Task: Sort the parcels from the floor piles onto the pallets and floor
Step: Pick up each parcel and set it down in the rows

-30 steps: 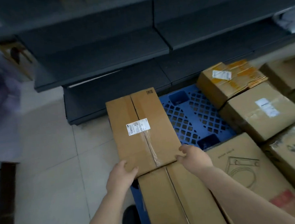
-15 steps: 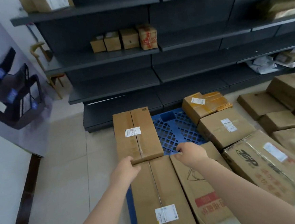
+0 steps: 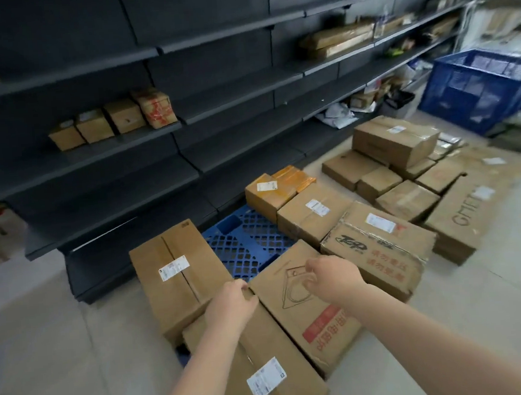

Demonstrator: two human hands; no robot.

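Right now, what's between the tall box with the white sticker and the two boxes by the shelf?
In the head view, bare blue pallet grid lies between the taped box and the yellow-taped box and the box beside it.

We see plain brown cardboard parcels bearing white labels, one box printed with red characters and a black line drawing. The pallet is blue with a lattice pattern, the crate blue mesh, the shelving dark grey.

Matt brown cardboard parcels sealed with glossy clear tape sit on a blue perforated plastic pallet; dark matt metal shelving behind; smooth pale tiled floor.
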